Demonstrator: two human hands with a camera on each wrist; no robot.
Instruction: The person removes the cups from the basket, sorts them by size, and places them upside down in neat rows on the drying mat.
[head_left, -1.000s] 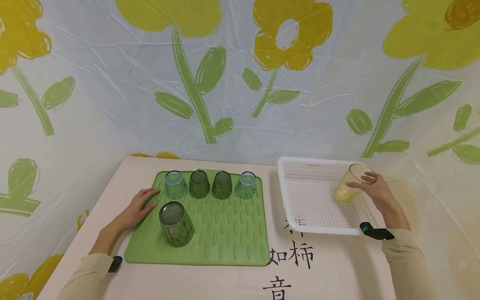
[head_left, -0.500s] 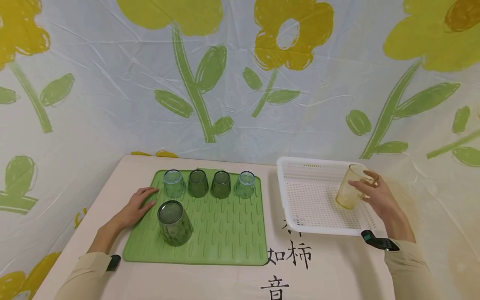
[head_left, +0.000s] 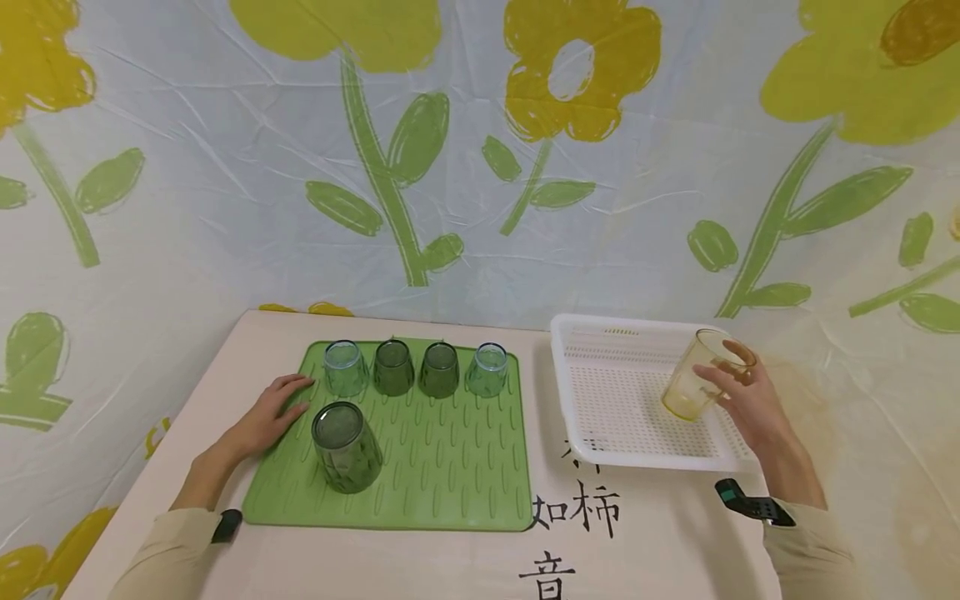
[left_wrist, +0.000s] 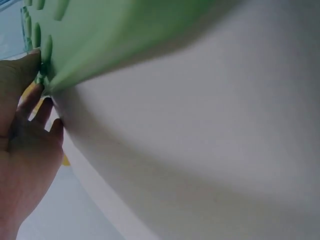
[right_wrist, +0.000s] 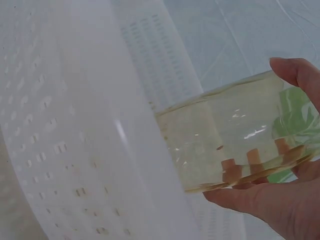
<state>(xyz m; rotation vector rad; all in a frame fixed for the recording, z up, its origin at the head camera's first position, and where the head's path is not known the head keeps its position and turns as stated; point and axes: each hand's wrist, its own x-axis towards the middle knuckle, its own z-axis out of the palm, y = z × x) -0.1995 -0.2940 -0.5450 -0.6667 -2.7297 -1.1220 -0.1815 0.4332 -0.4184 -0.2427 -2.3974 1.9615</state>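
Note:
My right hand (head_left: 757,408) grips a clear yellow glass tumbler (head_left: 684,385) by its upper part, at the right side of a white perforated plastic basket (head_left: 645,461). The tumbler leans, its rim to the upper right; whether its base touches the basket floor I cannot tell. In the right wrist view, thumb and fingers wrap the yellow tumbler (right_wrist: 215,135) from opposite sides. At the left edge of a green ridged mat (head_left: 450,475), my left hand (head_left: 262,421) rests with relaxed fingers touching it. The left wrist view shows its fingertips at the mat's border (left_wrist: 100,60).
Along the mat's back stand upturned short glasses: a bluish one (head_left: 346,371) and another bluish one (head_left: 489,372) flank two dark grey ones (head_left: 393,369). A taller dark grey glass (head_left: 348,454) stands upturned near the left hand. A flowered cloth (head_left: 480,275) hangs behind the table.
The right hand and the yellow tumbler have come slightly lower and nearer over the basket. The left hand stays at the mat's edge.

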